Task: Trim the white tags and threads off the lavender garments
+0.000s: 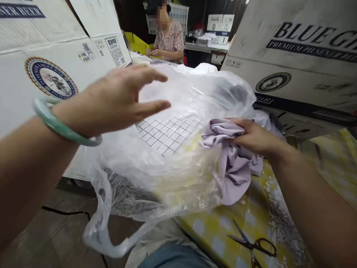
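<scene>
My right hand (255, 136) grips a bunched piece of pale lilac fabric (235, 173), which hangs in folds over the right side of a large translucent plastic bag (119, 160). Raised above the bag's left part is my left hand (122, 96), thumb and fingers apart, holding nothing. A jade-green bangle (60, 124) circles that wrist. Through or on the bag, a white cloth with a black grid pattern (170, 134) shows near the middle. The bag's looped handle (107, 238) droops over the front edge.
Large beer cartons stand at left (92, 48) and right (251, 78). Open scissors (249, 243) lie on the yellow checked tablecloth (220, 242), beside scattered white bits (281, 208). A seated person (170, 41) works across the table. A black cable (64, 212) runs across the floor.
</scene>
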Action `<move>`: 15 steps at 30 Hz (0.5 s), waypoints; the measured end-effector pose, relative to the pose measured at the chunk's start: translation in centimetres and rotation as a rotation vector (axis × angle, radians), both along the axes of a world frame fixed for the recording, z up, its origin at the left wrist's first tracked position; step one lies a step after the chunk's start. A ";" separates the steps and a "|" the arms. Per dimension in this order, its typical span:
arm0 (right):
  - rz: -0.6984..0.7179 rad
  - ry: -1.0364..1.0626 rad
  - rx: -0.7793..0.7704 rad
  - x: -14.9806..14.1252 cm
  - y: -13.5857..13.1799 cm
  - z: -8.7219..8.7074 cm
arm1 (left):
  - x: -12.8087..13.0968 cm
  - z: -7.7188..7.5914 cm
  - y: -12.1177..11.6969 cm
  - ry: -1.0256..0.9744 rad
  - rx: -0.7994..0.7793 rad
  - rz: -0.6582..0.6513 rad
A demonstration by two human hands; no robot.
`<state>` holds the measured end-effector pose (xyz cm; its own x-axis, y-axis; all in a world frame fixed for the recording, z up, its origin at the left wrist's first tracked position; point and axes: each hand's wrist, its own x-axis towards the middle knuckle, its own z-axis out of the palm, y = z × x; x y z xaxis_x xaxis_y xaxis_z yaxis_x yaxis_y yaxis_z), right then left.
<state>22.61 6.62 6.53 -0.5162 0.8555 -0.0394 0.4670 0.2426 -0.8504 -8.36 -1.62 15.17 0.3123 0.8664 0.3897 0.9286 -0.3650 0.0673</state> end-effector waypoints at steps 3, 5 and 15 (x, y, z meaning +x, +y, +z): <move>-0.110 0.216 -0.010 1.9 -0.6 1.1 | 0.7 -1.2 0.5 0.098 0.029 -0.112; -0.219 0.295 -0.004 3.0 -0.9 1.1 | 0.7 -1.3 0.7 0.042 0.056 -0.110; -0.364 0.437 0.078 6.8 -4.6 1.3 | -0.6 1.0 3.3 -0.025 0.134 0.113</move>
